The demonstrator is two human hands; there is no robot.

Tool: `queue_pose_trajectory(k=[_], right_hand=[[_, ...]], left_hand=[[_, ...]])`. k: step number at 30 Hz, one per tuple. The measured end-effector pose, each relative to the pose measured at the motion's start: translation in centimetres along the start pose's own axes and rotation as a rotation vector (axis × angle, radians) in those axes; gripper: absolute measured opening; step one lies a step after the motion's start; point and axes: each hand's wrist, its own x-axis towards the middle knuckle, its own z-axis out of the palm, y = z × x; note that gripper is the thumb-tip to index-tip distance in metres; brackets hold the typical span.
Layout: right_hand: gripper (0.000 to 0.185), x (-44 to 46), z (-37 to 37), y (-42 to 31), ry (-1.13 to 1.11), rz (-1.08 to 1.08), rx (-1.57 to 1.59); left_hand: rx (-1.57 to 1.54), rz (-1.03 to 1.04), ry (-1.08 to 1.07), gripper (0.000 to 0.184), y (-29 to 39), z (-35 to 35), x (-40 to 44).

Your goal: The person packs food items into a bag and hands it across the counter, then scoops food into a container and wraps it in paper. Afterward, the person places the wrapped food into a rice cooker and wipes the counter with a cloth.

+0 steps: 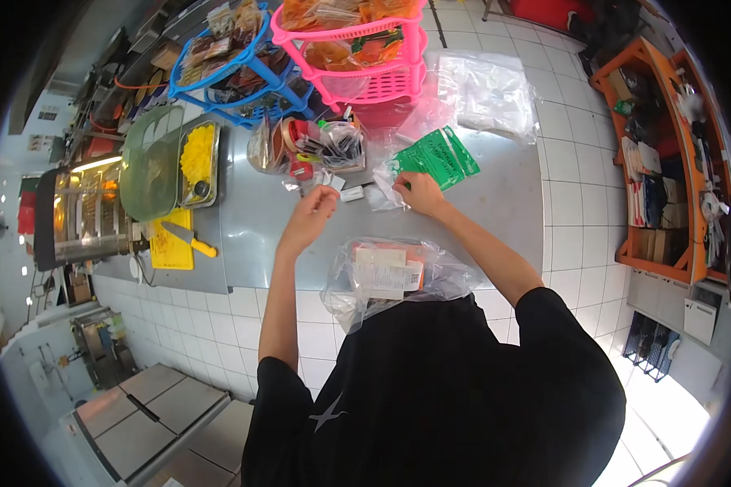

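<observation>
My left hand (310,214) is raised over the metal table, its fingers curled together; what they hold, if anything, is too small to make out. Just beyond its fingertips lie small white packets (352,194). My right hand (422,195) pinches at a clear plastic bag (387,180), right beside a green printed pouch (439,159) lying flat. Close to my body, at the table's near edge, a large clear plastic bag (447,272) holds an orange box with white labels (386,272).
A box of black-wrapped items (341,146) stands beyond my hands, before pink (365,81) and blue (252,105) tiered baskets. Stacked clear bags (487,93) lie far right. On the left are a tray of yellow pieces (199,158) and a knife (188,238) on a yellow board (170,252).
</observation>
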Motion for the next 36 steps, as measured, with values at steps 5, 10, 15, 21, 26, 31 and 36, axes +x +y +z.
queue_pose_trajectory(k=[5,10,15,21,26,31,36], right_hand=[[0.014,-0.6,-0.8,1.0,-0.005,0.088,0.145],[0.016,-0.9,-1.1,0.8,-0.029,0.105,0.247],[0.016,-1.1,-1.4,0.6,-0.039,0.003,0.227],[0.023,-1.1,-1.2,-0.5,0.044,0.092,0.216],[0.022,0.2,-1.5,-1.2,0.005,0.003,0.143],[0.021,0.8,-1.2,1.0,-0.100,0.081,0.239],[0.018,0.0,-2.5,0.2,-0.036,0.310,0.574]], left_hand=[[0.299,0.201,-0.153,0.023,-5.2,5.6,4.5],[0.328,0.079,0.016,0.034,-7.3,10.7,8.1],[0.238,-0.024,0.134,0.044,-7.7,12.1,10.8],[0.119,-0.074,0.224,0.036,-9.6,12.1,11.2],[-0.041,-0.189,0.145,0.028,-9.9,11.6,11.2],[-0.208,-0.262,0.058,0.031,-8.7,10.6,10.6],[0.103,-0.087,0.450,0.024,-11.8,12.1,11.0]])
